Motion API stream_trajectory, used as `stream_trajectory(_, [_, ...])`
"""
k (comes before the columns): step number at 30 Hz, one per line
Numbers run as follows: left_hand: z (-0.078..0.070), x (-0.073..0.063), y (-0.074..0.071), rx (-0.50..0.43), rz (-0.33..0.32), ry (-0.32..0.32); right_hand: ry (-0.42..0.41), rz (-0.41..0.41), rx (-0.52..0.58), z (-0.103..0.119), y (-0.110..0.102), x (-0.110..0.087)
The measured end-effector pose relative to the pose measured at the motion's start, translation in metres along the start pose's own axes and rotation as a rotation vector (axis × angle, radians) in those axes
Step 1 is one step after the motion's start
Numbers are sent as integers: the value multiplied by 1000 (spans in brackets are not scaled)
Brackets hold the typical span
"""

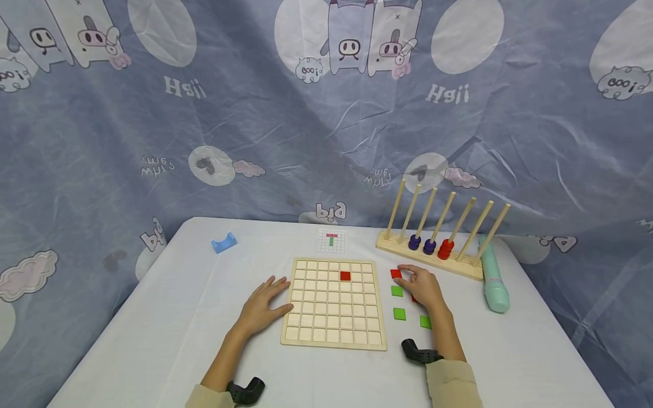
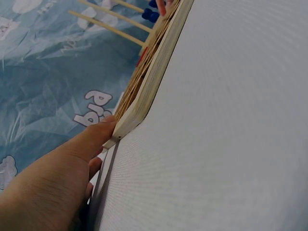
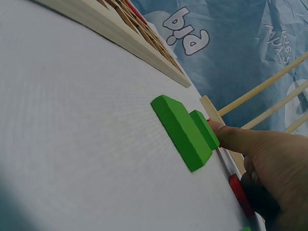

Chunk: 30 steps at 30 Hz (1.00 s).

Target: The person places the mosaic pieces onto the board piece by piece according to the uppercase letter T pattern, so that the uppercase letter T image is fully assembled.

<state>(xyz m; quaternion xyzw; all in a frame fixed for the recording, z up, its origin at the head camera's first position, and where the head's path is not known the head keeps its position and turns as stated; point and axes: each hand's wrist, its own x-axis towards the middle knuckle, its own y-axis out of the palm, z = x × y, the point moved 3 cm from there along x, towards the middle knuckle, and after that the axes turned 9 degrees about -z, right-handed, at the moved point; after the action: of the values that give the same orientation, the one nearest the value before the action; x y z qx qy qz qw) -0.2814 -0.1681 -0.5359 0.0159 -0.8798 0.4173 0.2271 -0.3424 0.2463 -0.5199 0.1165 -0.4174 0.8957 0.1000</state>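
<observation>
My left hand (image 1: 263,306) rests against the left edge of a wooden grid board (image 1: 334,347), fingers spread and thumb at its side. One red square tile (image 1: 345,276) sits in a cell of the board's second row. To the right of the board, my right hand (image 1: 422,287) has thumb and index finger at opposite edges of another red tile (image 1: 395,273), pinching it at the table. Green tiles (image 1: 397,290) lie below that one, two of them lined up in the right wrist view. Partly hidden under the right hand is a further red tile (image 3: 241,196).
Behind the board lies a small grid card (image 1: 330,241) with a red and green T pattern. A wooden peg rack (image 1: 428,258) with blue and red rings stands back right, beside a mint-green cylindrical object (image 1: 496,286). A blue curved piece (image 1: 224,243) lies back left.
</observation>
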Motion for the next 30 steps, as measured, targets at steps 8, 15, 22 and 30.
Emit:
stream_trajectory(8, [1, 0, 0, 8, 5, -15, 0, 3, 9, 3, -1, -1])
stream_trajectory(15, [3, 1, 2, 18, 35, -41, 22, 2, 13, 3, -1, -1])
stream_trajectory(22, [3, 1, 2, 4, 32, -40, 34, 0, 18, 1, 0, -2])
stream_trajectory(30, [3, 1, 2, 5, 41, -44, 29, -14, 34, 3, -2, -3])
